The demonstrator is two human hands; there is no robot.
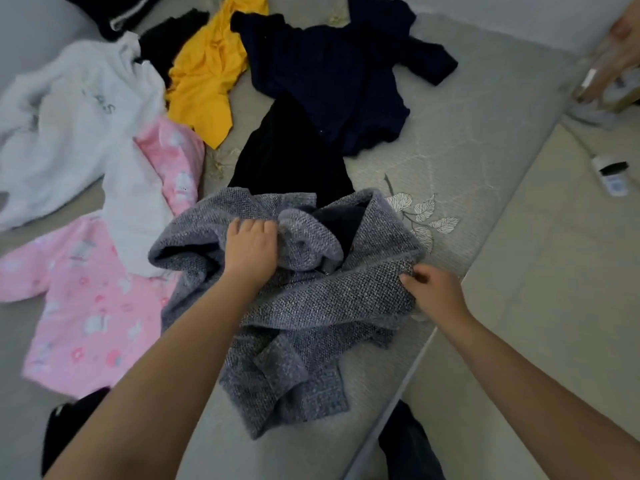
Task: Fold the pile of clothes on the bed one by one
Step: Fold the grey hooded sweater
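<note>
A crumpled grey knitted sweater (304,306) lies in the middle of the bed (460,140), right in front of me. My left hand (251,247) grips a bunched fold near its upper middle. My right hand (434,292) pinches the sweater's right edge. Other unfolded clothes are spread behind and to the left: a black garment (291,157), a navy top (332,71), a yellow shirt (207,74), a white hoodie (79,119) and a pink printed garment (86,317).
The bed's right edge runs diagonally from upper right to bottom middle, with pale floor (554,289) beyond it. A white power strip (611,176) and cable lie on the floor. More dark clothes sit at the top left (114,8) and bottom left (69,427).
</note>
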